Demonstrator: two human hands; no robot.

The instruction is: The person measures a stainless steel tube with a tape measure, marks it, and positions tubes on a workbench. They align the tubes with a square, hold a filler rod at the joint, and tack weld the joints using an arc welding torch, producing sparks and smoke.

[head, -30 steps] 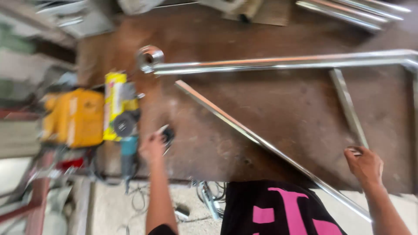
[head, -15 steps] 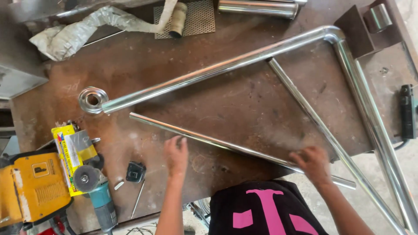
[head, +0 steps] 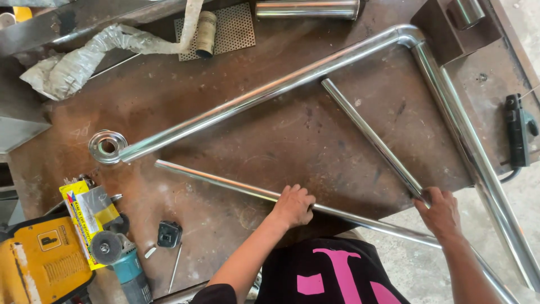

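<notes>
Left hand: the left hand point(head: 293, 205) is laid over the long thin tube point(head: 225, 183) in the lower middle of the frame, its grip curled down and closed on that tube.
Right hand: the right hand point(head: 440, 211) is placed at the lower right, its grip wrapped around the near end of the short tube point(head: 371, 137), just where that tube meets the long one.
Long thin tube: it is laid flat on the table point(head: 281, 129), running from the left of centre down to the lower right, where it passes beyond the table edge.
Short tube: it is set on a slant from the upper middle toward the right hand; its far end is seen just beside the bent pipe, though contact cannot be told.
Bent pipe: the thick polished bent pipe point(head: 270, 90) is stretched from a round flange point(head: 107, 145) at the left up to an elbow at the upper right, then down the right edge.
Around: an angle grinder point(head: 121, 259) and a yellow case point(head: 39, 264) are seen at the lower left, a black power tool point(head: 517, 138) at the right edge.
Doing it well: both tubes are probably best kept pressed flat, so that the meeting point is held steady and neither tube is allowed to roll; polished metal is judged slippery.
</notes>
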